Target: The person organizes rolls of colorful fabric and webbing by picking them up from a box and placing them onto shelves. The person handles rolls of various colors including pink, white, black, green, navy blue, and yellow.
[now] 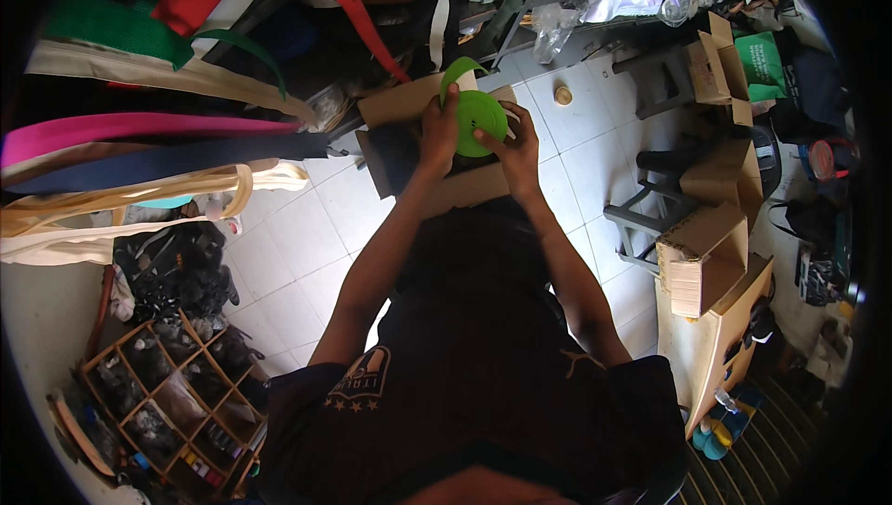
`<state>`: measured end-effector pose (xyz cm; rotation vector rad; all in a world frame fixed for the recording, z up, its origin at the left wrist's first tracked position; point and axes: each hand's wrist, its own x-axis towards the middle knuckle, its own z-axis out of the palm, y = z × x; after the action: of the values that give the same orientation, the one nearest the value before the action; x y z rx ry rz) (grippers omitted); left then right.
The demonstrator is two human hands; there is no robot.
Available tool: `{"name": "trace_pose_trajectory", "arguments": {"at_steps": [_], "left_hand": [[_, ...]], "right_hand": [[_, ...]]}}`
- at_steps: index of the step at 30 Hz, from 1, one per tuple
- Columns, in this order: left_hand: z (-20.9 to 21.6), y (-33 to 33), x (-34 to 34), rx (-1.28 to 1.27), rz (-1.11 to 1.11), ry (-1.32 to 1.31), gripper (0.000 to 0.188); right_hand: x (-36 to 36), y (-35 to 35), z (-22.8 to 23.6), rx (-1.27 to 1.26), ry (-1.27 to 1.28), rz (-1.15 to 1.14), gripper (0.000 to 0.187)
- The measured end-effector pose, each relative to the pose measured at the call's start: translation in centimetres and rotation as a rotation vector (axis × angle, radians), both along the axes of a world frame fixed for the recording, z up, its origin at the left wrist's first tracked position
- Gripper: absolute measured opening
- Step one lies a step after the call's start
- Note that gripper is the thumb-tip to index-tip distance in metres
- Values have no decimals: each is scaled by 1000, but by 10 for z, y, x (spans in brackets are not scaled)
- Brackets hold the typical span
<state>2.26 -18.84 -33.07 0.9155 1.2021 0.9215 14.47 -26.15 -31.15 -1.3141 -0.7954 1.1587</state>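
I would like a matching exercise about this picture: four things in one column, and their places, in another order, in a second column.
Column one
1. Green roll
2. Pink strap
3. Small tan round object
4. Green bag

Column two
A. On the pale floor tiles
B. At the upper right, beside an open cardboard box
C. Between the left hand and the right hand
D. Along the picture's left side

Right pairs: 1-C, 2-D, 3-A, 4-B

black shirt (pixel 474 375) | short sleeves (pixel 299 405) | gold crest (pixel 364 377), stars (pixel 354 405) beneath, left | small gold emblem (pixel 582 358), right | bare hands (pixel 439 136)
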Motion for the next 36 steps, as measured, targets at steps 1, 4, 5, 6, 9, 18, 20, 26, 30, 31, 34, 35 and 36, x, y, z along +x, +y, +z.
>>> {"name": "trace_pose_trajectory", "arguments": {"at_steps": [1, 4, 5, 6, 9, 18, 20, 26, 30, 31, 34, 35, 36], "left_hand": [[-1, 1, 2, 32, 45, 98, 62], [11, 6, -3, 90, -54, 168, 60], [18, 8, -8, 116, -191, 141, 59], [17, 10, -12, 116, -191, 142, 59], [18, 17, -20, 86, -376, 60, 59], [9, 1, -12, 159, -259, 118, 60], [7, -6, -4, 139, -7, 101, 58], [17, 1, -8, 157, -206, 121, 60], [28, 9, -10, 84, -275, 93, 61], [29, 9, -10, 71, -310, 111, 61], [22, 1, -11, 82, -323, 79, 62], [14, -1, -11, 83, -300, 31, 63], [12, -5, -6, 60, -255, 53, 62]], "right_hand": [[-1, 0, 0, -9, -23, -13, 64], [19, 5, -1, 14, -25, 100, 59], [23, 7, 1, 27, -91, 176, 58], [26, 8, 4, 28, -90, 176, 58], [32, 14, 18, -46, -11, 305, 57], [7, 4, 3, -32, -101, -75, 68], [-2, 0, 14, -30, -94, -80, 63], [21, 6, 22, 13, -30, 42, 51], [30, 14, 38, -27, -56, 161, 48], [34, 16, 40, -35, -104, 199, 48], [43, 18, 28, 10, -216, 229, 46], [43, 19, 29, -7, -193, 234, 45], [46, 20, 22, -19, -236, 236, 44]]}}
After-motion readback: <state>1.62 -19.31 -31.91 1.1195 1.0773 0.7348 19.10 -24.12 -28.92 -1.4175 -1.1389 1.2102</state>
